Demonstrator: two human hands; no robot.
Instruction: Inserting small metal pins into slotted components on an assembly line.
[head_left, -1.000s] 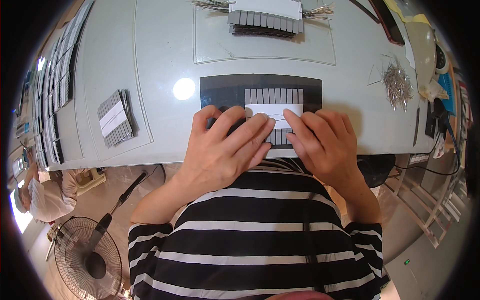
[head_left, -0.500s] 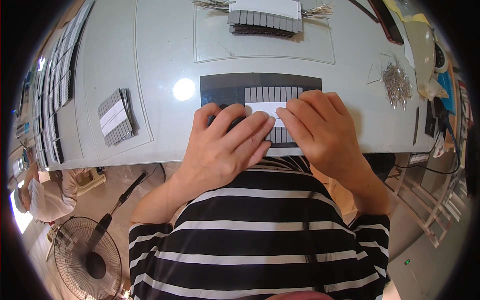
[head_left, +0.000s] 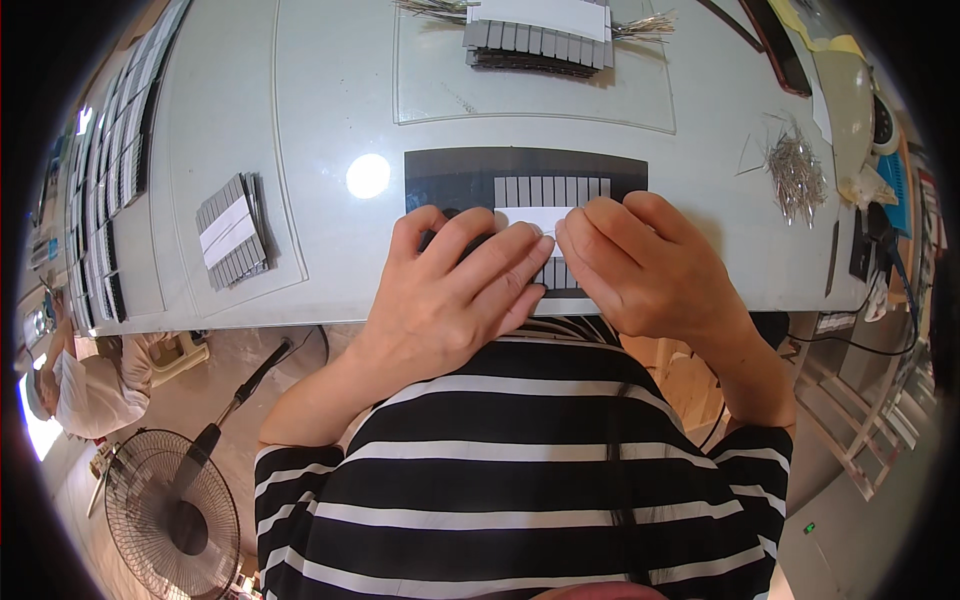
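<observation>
A grey slatted piece (head_left: 520, 190) with a white band (head_left: 527, 216) across its middle lies on a dark mat (head_left: 450, 168) near the table's front edge. My left hand (head_left: 455, 285) rests over its left part, fingers pressed together with the tips on the band. From the right, my right hand (head_left: 650, 260) meets it, thumb and forefinger pinched just above the band. The fingertips of both hands nearly touch. Something thin and dark shows between them, too small to make out. A dark rounded object (head_left: 462, 226) is mostly hidden under my left fingers.
Banded grey pieces lie stacked at left (head_left: 232, 232) and far centre (head_left: 540, 42), the far stack with wire ends sticking out. Thin silvery wires (head_left: 795, 175) lie heaped at right. A fan (head_left: 175, 500) stands lower left; another person (head_left: 95, 390) sits beyond it.
My right hand has shifted slightly to the right and its fingers have curled in more. My left hand stays on the grey piece. The whole view has shifted a little.
</observation>
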